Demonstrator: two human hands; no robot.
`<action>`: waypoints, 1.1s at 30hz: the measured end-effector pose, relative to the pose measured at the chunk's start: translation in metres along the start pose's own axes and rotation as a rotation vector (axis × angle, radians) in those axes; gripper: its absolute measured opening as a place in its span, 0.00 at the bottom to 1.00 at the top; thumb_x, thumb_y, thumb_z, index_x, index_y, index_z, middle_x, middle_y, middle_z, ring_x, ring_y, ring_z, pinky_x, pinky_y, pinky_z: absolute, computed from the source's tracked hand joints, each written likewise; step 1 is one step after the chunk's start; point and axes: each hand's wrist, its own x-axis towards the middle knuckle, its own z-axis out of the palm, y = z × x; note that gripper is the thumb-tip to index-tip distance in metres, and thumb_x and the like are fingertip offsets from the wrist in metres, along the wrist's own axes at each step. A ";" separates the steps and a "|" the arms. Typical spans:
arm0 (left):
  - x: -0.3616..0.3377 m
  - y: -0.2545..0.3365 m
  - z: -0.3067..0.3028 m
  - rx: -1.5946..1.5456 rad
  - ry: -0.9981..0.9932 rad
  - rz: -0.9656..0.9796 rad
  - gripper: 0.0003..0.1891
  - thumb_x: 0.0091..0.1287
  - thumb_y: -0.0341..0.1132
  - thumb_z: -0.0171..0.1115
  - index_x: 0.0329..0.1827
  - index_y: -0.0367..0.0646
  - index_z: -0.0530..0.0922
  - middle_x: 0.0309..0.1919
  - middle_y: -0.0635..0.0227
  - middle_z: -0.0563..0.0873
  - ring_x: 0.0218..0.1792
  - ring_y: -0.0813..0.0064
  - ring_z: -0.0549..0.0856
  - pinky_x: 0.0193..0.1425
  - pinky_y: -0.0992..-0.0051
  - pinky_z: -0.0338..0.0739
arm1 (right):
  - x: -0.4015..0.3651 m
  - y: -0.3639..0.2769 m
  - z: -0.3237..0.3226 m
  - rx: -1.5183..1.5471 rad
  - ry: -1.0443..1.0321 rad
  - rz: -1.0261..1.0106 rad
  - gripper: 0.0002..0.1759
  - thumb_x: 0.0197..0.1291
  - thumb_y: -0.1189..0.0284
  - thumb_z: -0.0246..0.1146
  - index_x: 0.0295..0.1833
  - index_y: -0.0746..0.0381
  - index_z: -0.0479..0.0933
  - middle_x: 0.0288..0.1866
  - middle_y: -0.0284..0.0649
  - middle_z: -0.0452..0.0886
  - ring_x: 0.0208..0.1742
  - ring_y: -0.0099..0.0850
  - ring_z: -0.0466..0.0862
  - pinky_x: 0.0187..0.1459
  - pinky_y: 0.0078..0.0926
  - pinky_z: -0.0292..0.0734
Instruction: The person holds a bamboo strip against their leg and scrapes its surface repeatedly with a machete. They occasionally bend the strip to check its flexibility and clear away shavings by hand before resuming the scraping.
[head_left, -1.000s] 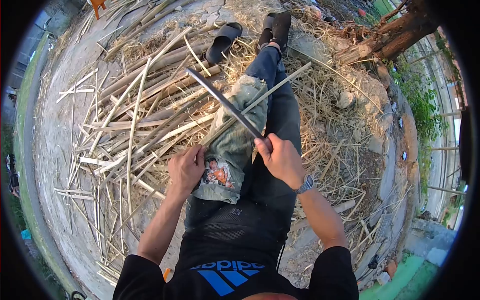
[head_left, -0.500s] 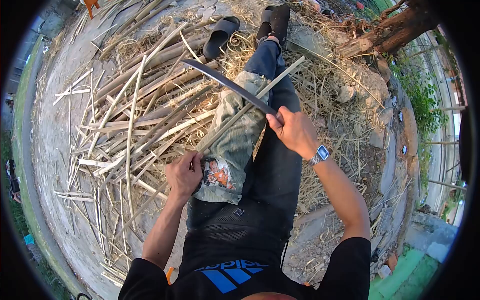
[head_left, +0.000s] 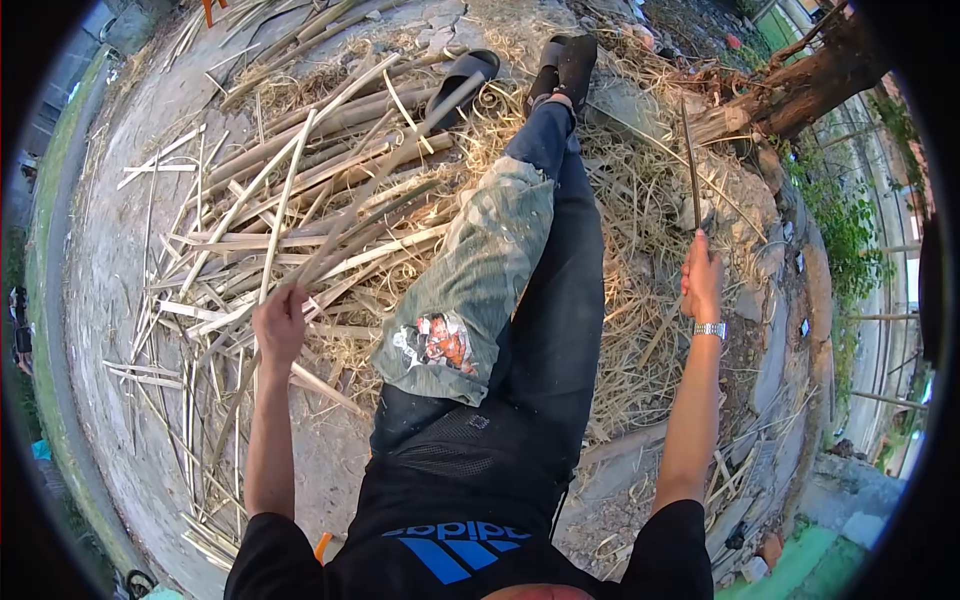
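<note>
Half a second ago both hands were working close together over the thigh, with the blade lying across the strip on the padded knee; now they are spreading wide apart, and nothing is resting on the leg any more. The left hand (head_left: 280,325) is swinging out over the pile of split bamboo (head_left: 230,215) on the person's left, and it is carrying the long bamboo strip (head_left: 380,175) with it. The fingers are curling tightly round the strip, which is running from the fist up and away towards the black sandal (head_left: 462,72) at the far edge of the pile, well clear of the leg. The right hand (head_left: 701,278) is drawing out to the person's right, above the straw-littered ground (head_left: 640,200), and is clenching the handle of the long knife (head_left: 691,160). The knife's thin blade is pointing up and away from the body, seen almost edge-on, with its tip reaching towards the tree trunk (head_left: 800,90). A wristwatch (head_left: 710,329) is showing just below that hand. The faded green cloth (head_left: 480,270) is lying draped over the left thigh and knee, bare of tools, between the two outstretched arms.
</note>
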 end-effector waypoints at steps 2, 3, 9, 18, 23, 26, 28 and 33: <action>0.005 -0.037 -0.018 -0.108 -0.138 -0.168 0.11 0.79 0.34 0.64 0.40 0.36 0.86 0.21 0.69 0.85 0.18 0.83 0.76 0.22 0.74 0.68 | -0.006 0.014 -0.005 -0.053 -0.042 -0.006 0.36 0.73 0.38 0.59 0.28 0.61 0.71 0.19 0.33 0.71 0.13 0.24 0.70 0.15 0.28 0.65; 0.006 -0.043 -0.028 -0.096 -0.135 -0.174 0.11 0.79 0.34 0.64 0.40 0.36 0.86 0.21 0.69 0.85 0.18 0.83 0.76 0.22 0.74 0.68 | -0.012 0.016 -0.005 -0.052 -0.060 0.007 0.36 0.73 0.38 0.59 0.28 0.61 0.71 0.19 0.33 0.71 0.13 0.23 0.70 0.15 0.27 0.65; 0.047 0.006 -0.064 -0.404 0.152 -0.246 0.09 0.83 0.34 0.59 0.48 0.38 0.84 0.29 0.72 0.87 0.20 0.92 0.71 0.22 0.87 0.62 | -0.048 0.018 0.017 0.009 -0.157 0.084 0.30 0.71 0.47 0.68 0.27 0.59 0.69 0.19 0.31 0.72 0.15 0.21 0.73 0.16 0.24 0.70; 0.227 0.185 -0.185 -1.098 0.460 0.551 0.20 0.70 0.52 0.64 0.27 0.49 0.72 0.18 0.74 0.67 0.18 0.81 0.64 0.27 0.77 0.57 | -0.110 -0.069 0.032 0.002 -0.267 -0.652 0.13 0.67 0.69 0.74 0.42 0.63 0.76 0.32 0.33 0.79 0.21 0.23 0.80 0.27 0.24 0.79; 0.221 0.266 -0.129 -1.946 -0.083 0.544 0.19 0.58 0.53 0.70 0.21 0.58 0.69 0.13 0.83 0.63 0.14 0.85 0.62 0.23 0.79 0.58 | -0.170 -0.149 0.011 0.191 -0.261 -0.839 0.24 0.65 0.71 0.76 0.63 0.65 0.79 0.38 0.29 0.76 0.20 0.18 0.74 0.26 0.19 0.71; 0.207 0.284 -0.048 -2.176 -0.454 0.524 0.33 0.65 0.71 0.67 0.19 0.59 0.63 0.13 0.83 0.62 0.14 0.84 0.62 0.21 0.80 0.58 | -0.191 -0.167 -0.006 0.220 -0.266 -0.698 0.33 0.65 0.71 0.77 0.73 0.64 0.74 0.36 0.27 0.72 0.21 0.15 0.71 0.23 0.16 0.67; 0.184 0.290 0.008 -2.261 -0.411 0.397 0.38 0.67 0.81 0.53 0.19 0.58 0.58 0.14 0.81 0.61 0.15 0.81 0.61 0.21 0.77 0.56 | -0.195 -0.169 -0.012 0.143 -0.336 -0.651 0.31 0.65 0.71 0.77 0.70 0.65 0.75 0.39 0.30 0.80 0.21 0.13 0.72 0.21 0.15 0.64; 0.126 0.307 0.082 -2.431 -0.450 0.034 0.41 0.64 0.87 0.45 0.17 0.57 0.55 0.12 0.82 0.56 0.14 0.80 0.61 0.23 0.76 0.54 | -0.202 -0.120 -0.001 0.219 -0.486 -0.590 0.18 0.59 0.72 0.80 0.50 0.68 0.83 0.48 0.44 0.91 0.28 0.21 0.80 0.32 0.24 0.77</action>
